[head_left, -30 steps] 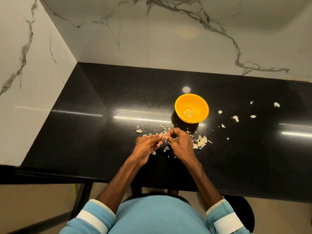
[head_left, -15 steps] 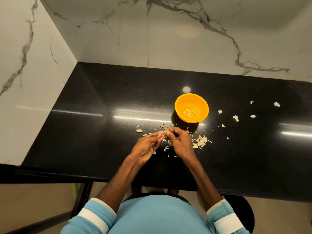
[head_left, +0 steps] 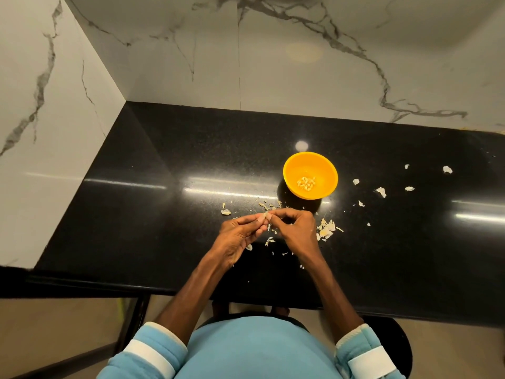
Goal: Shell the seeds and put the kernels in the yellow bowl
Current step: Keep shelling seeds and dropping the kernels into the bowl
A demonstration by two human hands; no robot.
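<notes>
My left hand (head_left: 239, 237) and right hand (head_left: 297, 231) both pinch one seed (head_left: 266, 215) in their fingers (head_left: 252, 218), near the yellow bowl (head_left: 295, 168).

The pinched seed (head_left: 266, 215) is mostly hidden.

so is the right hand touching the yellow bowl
Apart. The head view shows a strip of dark counter between the right hand and the yellow bowl; that hand and the left hand pinch a seed.
</notes>
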